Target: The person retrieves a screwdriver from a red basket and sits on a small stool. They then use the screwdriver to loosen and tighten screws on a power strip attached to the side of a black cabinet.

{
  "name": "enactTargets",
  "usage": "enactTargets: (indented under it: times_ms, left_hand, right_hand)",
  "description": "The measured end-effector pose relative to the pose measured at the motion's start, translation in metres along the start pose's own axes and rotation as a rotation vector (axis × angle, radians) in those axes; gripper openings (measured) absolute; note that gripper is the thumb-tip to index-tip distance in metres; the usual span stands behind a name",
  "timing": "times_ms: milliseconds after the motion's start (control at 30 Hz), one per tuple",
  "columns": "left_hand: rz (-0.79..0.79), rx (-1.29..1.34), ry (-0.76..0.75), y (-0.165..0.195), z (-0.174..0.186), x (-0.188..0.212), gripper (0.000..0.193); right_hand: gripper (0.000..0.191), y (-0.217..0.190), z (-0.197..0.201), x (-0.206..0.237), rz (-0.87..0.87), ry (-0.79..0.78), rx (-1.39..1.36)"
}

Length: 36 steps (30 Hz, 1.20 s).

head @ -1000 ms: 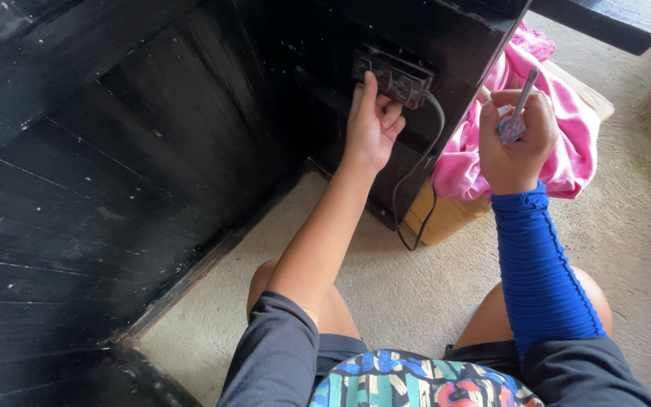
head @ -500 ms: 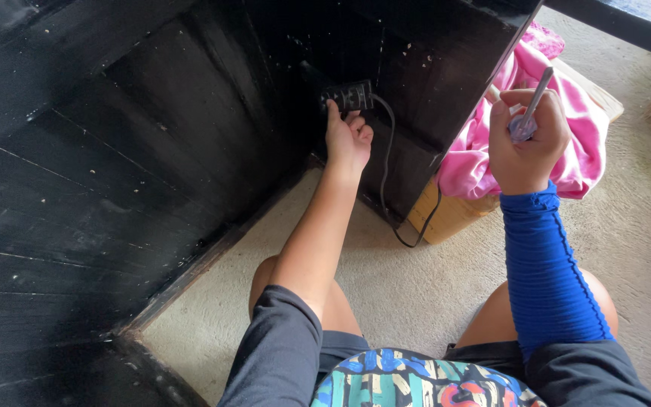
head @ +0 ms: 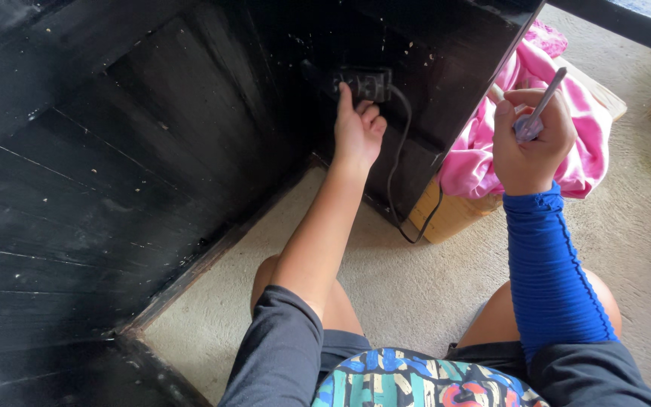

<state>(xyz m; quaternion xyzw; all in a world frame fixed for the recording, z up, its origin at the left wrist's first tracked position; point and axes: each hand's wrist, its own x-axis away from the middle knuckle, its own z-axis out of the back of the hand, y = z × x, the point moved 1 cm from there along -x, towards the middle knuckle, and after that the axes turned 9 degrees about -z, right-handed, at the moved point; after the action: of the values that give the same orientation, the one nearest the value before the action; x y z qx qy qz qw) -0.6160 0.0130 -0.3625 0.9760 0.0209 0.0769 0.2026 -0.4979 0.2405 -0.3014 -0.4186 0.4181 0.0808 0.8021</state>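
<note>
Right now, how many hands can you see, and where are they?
2. The left hand reaches up to the black socket box on the dark wooden wall; the right hand holds a screwdriver beside the pink cloth.

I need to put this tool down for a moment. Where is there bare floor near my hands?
Bare floor lies between your knees and the black wooden wall, and right of the blue sleeve. It is crowded by the cable, wooden box and pink cloth.

The left hand (head: 357, 136) touches the socket box (head: 362, 81) on the wall (head: 152, 151); its cable (head: 395, 173) hangs to the floor (head: 416, 279). The right hand (head: 530, 143), holding perhaps a screwdriver (head: 538, 113), is before cloth (head: 484, 158) on a basket (head: 453, 215).
</note>
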Motion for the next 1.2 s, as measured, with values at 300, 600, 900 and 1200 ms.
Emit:
enactTargets:
  times_ms: [300,600,900,1200]
  left_hand:
    - [-0.056,-0.121,-0.363,-0.017,-0.037,0.027,0.036]
    - [-0.012,-0.065,-0.398,-0.024,-0.04,0.029,0.033]
    - [0.004,-0.048,-0.425,-0.034,-0.037,0.028,0.033]
    - [0.07,0.0,-0.429,-0.048,-0.045,0.043,0.035]
  right_hand:
    - [0.008,-0.009,-0.005,-0.001,-0.12,-0.07,-0.338]
    - [0.006,-0.014,0.001,-0.002,-0.173,-0.093,-0.388]
    - [0.003,-0.015,0.003,-0.004,-0.226,-0.1,-0.426]
    - [0.02,-0.014,-0.006,-0.005,-0.329,-0.183,-0.316]
